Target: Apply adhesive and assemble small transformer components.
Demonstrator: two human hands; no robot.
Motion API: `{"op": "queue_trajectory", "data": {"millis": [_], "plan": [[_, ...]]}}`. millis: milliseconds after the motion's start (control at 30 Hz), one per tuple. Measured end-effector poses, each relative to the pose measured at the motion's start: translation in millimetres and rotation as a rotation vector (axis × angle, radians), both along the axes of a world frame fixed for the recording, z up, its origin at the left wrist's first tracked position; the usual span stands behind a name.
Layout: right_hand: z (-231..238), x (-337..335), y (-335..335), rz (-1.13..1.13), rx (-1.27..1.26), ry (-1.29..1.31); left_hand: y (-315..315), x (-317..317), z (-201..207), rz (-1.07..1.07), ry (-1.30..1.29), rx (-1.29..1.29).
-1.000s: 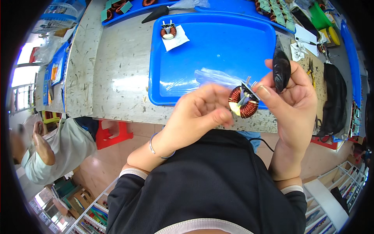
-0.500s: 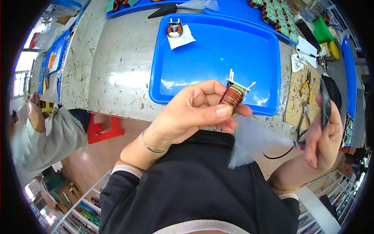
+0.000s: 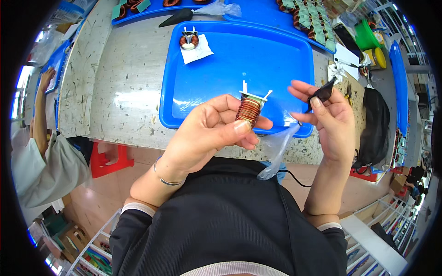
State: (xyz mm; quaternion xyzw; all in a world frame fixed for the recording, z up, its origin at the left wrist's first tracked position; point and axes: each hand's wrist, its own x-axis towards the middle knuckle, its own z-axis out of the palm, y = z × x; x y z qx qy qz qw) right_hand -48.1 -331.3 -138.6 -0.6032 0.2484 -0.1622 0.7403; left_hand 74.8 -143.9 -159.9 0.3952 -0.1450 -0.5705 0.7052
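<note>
My left hand [image 3: 202, 131] grips a copper-wound coil [image 3: 249, 110] between thumb and fingers. A small green board sits on the coil's upper end, and bare metal leads stick up from it. My right hand [image 3: 335, 124] pinches a black cone-shaped piping bag [image 3: 324, 92], its narrow end up and to the right. The bag's clear plastic tail [image 3: 277, 154] hangs down toward my lap. Both hands are over the near edge of a blue tray [image 3: 168, 103]. Inside the tray's far left corner, another wound coil [image 3: 189, 40] rests on a white paper piece [image 3: 200, 53].
More blue trays with green-boarded coils [image 3: 309, 20] lie at the far side. A second black piping bag [image 3: 177, 17] is beyond the tray. To the right are a black bag [image 3: 374, 124], a green container [image 3: 367, 34] and a yellow roll [image 3: 378, 58]. A co-worker's arm [image 3: 42, 110] is at left.
My right hand has come in from the right, closer to the coil, bringing the piping bag upward. My left hand still holds the coil. The view has shifted slightly. The co-worker's arm has reached forward.
</note>
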Motion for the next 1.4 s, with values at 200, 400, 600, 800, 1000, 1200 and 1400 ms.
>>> {"op": "queue_trajectory", "data": {"millis": [200, 400, 600, 800, 1000, 1200, 1400], "plan": [[-7.8, 2.6, 25.3, 0.050, -0.034, -0.035, -3.6, -4.0, -2.1, 0.043, 0.011, -0.004], [6.0, -10.6, 54.2, 0.014, -0.322, 0.027, -4.6, -2.9, -5.2, 0.087, 0.010, 0.012], [13.8, -0.8, 65.4, 0.043, -0.443, -0.028, -7.4, -7.4, -10.2, 0.217, -0.149, 0.013], [14.7, 4.7, 64.6, 0.082, -0.458, 0.026, -3.6, -7.8, -10.7, 0.267, -0.328, 0.054], [16.4, 7.8, 66.2, 0.045, -0.357, 0.024, -2.5, -10.7, -9.7, 0.301, -0.509, 0.096], [17.0, 9.6, 65.7, 0.050, -0.306, -0.005, -3.0, -13.0, -13.3, 0.351, -0.665, 0.055], [15.3, 9.9, 66.3, 0.039, -0.289, 0.025, -2.9, -13.2, -11.7, 0.343, -0.723, 0.106]]}}
